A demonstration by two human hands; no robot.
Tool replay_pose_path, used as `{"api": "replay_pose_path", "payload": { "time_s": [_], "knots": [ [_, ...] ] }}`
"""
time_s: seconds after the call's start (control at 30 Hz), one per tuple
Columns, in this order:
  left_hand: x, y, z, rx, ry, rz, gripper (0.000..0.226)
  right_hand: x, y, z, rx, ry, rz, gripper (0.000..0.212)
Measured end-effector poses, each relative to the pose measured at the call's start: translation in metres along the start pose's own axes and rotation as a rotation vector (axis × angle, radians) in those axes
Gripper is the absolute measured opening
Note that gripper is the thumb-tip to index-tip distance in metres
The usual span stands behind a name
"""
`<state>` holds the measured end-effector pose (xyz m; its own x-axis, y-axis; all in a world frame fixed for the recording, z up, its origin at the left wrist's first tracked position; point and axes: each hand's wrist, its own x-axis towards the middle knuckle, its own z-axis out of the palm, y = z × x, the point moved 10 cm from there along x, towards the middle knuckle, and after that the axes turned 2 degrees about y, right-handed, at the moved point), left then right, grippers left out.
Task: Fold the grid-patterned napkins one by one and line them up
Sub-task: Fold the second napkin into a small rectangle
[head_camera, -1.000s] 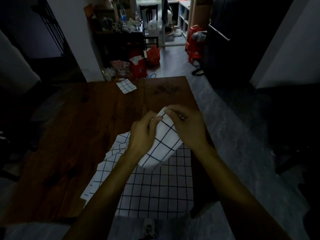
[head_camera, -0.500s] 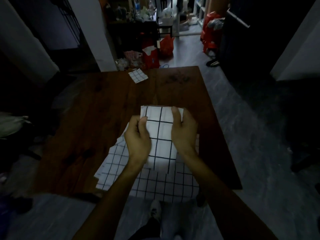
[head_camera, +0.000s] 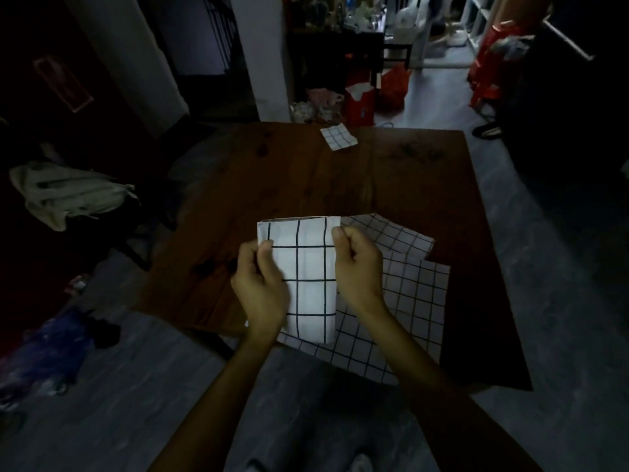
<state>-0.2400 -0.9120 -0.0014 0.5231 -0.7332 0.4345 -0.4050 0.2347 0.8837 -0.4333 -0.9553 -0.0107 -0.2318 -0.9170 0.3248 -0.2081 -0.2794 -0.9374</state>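
Observation:
I hold a folded white napkin with a black grid (head_camera: 308, 267) above the near edge of the dark wooden table (head_camera: 306, 185). My left hand (head_camera: 260, 284) grips its left edge, thumb on top. My right hand (head_camera: 357, 267) pinches its right edge near the top corner. Under and to the right of it lie unfolded grid napkins (head_camera: 405, 294), spread flat and overlapping. One small folded grid napkin (head_camera: 338, 137) rests at the table's far edge.
A pale cloth bundle (head_camera: 68, 195) sits on a dark seat to the left. Red bags (head_camera: 360, 100) and clutter stand on the floor beyond the table. Grey floor surrounds the table; my shoes (head_camera: 360, 463) show at the bottom.
The napkin went from a bunched roll between my hands to a flat folded rectangle held by both edges. The view has shifted left, so the spread napkins now lie to the right.

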Motion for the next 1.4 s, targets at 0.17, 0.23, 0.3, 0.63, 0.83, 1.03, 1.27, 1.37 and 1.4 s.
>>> {"api": "replay_pose_path", "payload": {
  "time_s": [0.17,0.23,0.3,0.63,0.83,1.03,1.27,1.37,1.4],
  "knots": [
    [0.021,-0.025,-0.077,-0.041,0.100,-0.063,0.017,-0.026,-0.024,0.078,-0.077,-0.023,-0.038,0.019],
    [0.032,-0.043,-0.116,-0.045,0.125,-0.099,0.016,-0.040,-0.039,0.117,-0.120,-0.055,-0.099,0.018],
    [0.044,-0.059,-0.165,-0.026,0.158,-0.112,0.013,-0.057,-0.055,0.159,-0.169,-0.115,-0.142,0.017],
    [0.137,-0.050,-0.349,0.443,-0.040,0.236,0.036,-0.173,-0.153,0.388,-0.297,-0.597,-0.471,0.039],
    [0.157,-0.087,-0.434,0.209,-0.146,0.107,0.015,-0.217,-0.202,0.472,-0.174,-0.698,-0.555,0.043],
    [0.186,-0.135,-0.524,0.265,-0.008,-0.031,0.017,-0.255,-0.217,0.569,-0.149,-0.916,-0.548,0.035],
    [0.250,-0.196,-0.589,0.502,0.159,-0.094,0.018,-0.254,-0.200,0.684,-0.114,-1.021,-0.447,0.029],
    [0.297,-0.221,-0.601,0.598,0.167,-0.085,0.019,-0.233,-0.182,0.734,-0.080,-0.989,-0.426,0.035],
    [0.314,-0.230,-0.603,0.622,0.165,-0.087,0.019,-0.225,-0.177,0.751,-0.070,-0.980,-0.416,0.036]
  ]
}}
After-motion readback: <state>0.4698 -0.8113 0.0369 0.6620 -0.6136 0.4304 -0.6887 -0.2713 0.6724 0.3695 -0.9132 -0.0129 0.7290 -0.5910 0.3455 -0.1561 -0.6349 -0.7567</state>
